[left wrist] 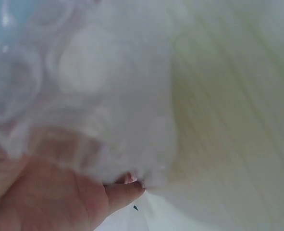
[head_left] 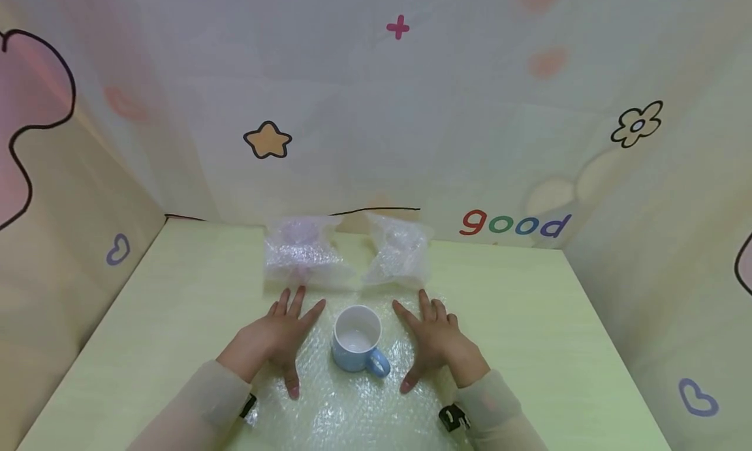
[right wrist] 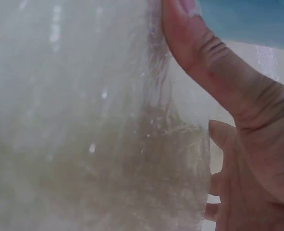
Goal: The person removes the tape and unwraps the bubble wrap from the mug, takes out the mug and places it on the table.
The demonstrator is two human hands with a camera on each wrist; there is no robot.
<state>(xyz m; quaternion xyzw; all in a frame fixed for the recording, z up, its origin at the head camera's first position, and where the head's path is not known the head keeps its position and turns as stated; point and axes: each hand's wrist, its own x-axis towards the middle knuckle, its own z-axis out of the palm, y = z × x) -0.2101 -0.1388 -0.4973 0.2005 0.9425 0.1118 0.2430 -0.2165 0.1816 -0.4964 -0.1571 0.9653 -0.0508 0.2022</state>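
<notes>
A light-blue mug (head_left: 351, 358) with a white inside stands upright on a sheet of clear bubble wrap (head_left: 346, 415), its handle toward the front right. To its left is my left hand (head_left: 281, 339), fingers spread, at the sheet's side. On the mug's other side my right hand (head_left: 435, 340) also has its fingers spread, thumb toward the front. Neither hand touches the mug. In the left wrist view, the wrap (left wrist: 132, 96) covers part of the left hand (left wrist: 50, 197). The right wrist view shows the right thumb (right wrist: 218, 62) beside the wrap's raised edge.
Two bubble-wrapped bundles (head_left: 302, 247) lie side by side at the back of the pale yellow-green table (head_left: 517, 320); what is inside them is blurred. A printed cloth (head_left: 341, 98) encloses the back and both sides. Black straps show at both wrists.
</notes>
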